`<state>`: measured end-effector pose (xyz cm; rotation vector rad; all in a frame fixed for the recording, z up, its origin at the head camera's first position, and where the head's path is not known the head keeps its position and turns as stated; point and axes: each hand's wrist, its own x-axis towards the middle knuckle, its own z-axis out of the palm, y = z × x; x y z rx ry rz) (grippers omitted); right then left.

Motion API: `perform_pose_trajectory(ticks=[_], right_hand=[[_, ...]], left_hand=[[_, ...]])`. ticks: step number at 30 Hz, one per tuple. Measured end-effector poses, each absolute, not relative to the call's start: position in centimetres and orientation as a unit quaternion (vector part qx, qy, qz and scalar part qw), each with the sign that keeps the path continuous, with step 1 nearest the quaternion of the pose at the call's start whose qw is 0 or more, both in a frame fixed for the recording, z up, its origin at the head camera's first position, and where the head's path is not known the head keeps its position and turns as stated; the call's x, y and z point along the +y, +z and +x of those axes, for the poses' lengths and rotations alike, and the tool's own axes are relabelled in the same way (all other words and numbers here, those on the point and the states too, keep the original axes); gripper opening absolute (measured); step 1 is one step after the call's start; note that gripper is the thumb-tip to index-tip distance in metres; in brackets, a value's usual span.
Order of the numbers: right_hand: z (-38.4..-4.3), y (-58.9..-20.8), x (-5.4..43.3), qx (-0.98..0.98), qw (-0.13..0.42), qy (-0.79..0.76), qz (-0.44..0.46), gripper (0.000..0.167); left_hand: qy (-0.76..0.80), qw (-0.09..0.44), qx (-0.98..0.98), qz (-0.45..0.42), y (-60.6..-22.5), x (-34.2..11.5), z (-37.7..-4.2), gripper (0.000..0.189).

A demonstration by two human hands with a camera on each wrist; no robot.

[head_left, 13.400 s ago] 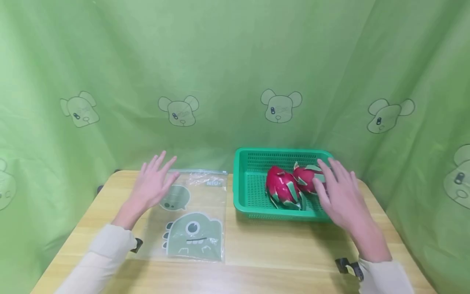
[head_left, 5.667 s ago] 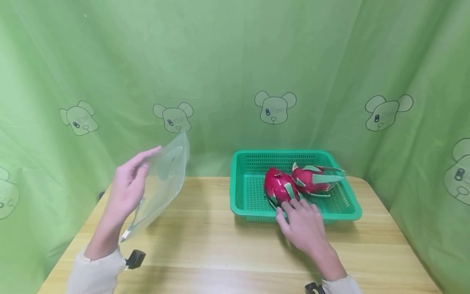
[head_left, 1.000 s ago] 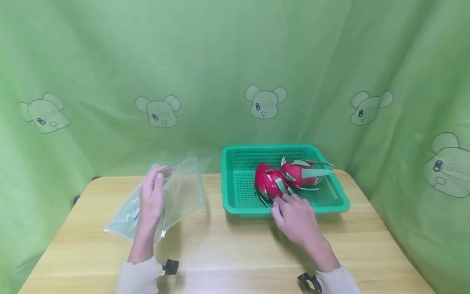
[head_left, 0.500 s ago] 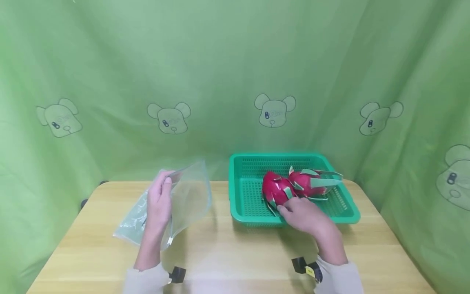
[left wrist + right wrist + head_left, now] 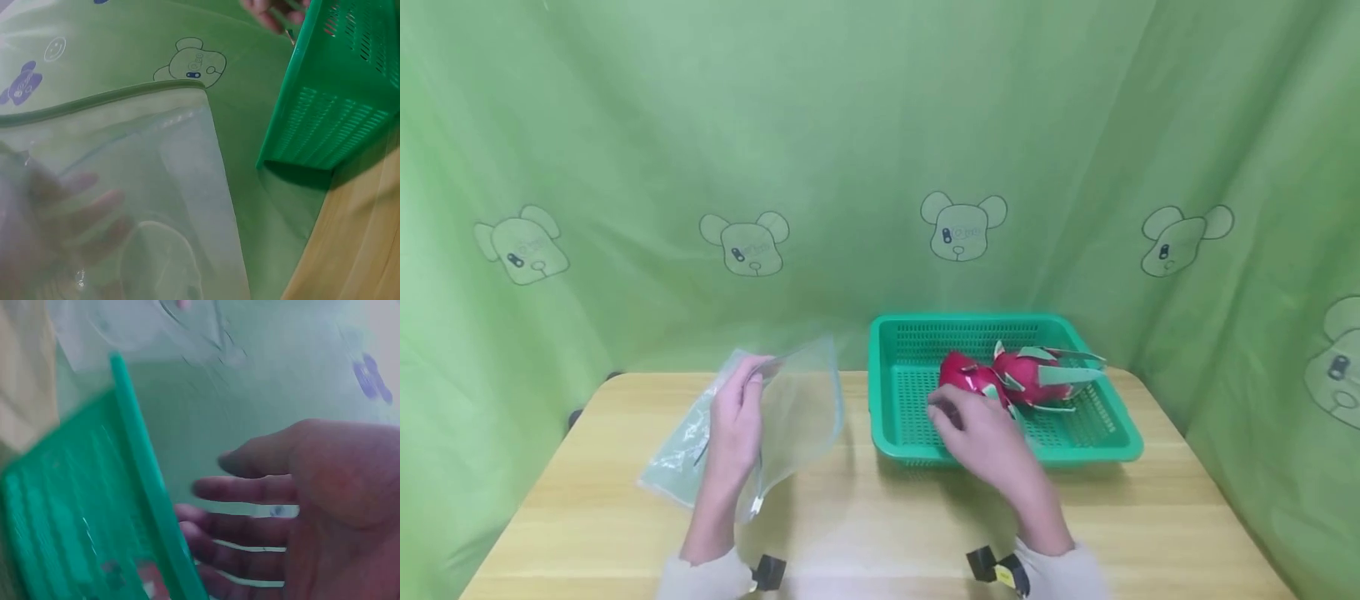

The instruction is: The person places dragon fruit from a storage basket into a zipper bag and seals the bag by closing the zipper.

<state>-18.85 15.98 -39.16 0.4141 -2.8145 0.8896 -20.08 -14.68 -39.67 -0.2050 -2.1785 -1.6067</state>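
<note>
One bag, now raised, in left grip

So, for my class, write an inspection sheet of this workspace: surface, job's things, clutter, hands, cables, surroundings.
Surface: pale wooden table.
Job's things: clear zip bag, held up; green basket containing a left dragon fruit and a right dragon fruit.
Clutter: nothing seen.
Hands: left hand grips the bag; right hand, fingers loosely curled, is over the basket's near side, holding nothing visible.
Cables: nothing seen.
Surroundings: green curtain printed with cartoon animal heads.
</note>
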Motion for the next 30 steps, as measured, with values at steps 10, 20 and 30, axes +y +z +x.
perform_pose_trajectory(ticks=[10, 20, 30], right_hand=[[-17.6, -39.6, 9.1, -0.866, 0.096, 0.478, 0.113, 0.046], [-18.2, -41.2, 7.7, -0.799, 0.049, 0.593, 0.09, 0.077], [-19.1, -41.8, 8.5, -0.728, 0.067, 0.68, 0.054, 0.072]], left_hand=[[-0.526, 0.244, -0.805, -0.124, -38.9, -13.6, -18.9, 0.036], [-0.53, 0.205, -0.799, -0.199, -38.7, -10.5, -17.5, 0.038], [-0.528, 0.127, -0.808, -0.231, -39.7, -9.2, -17.8, 0.052]])
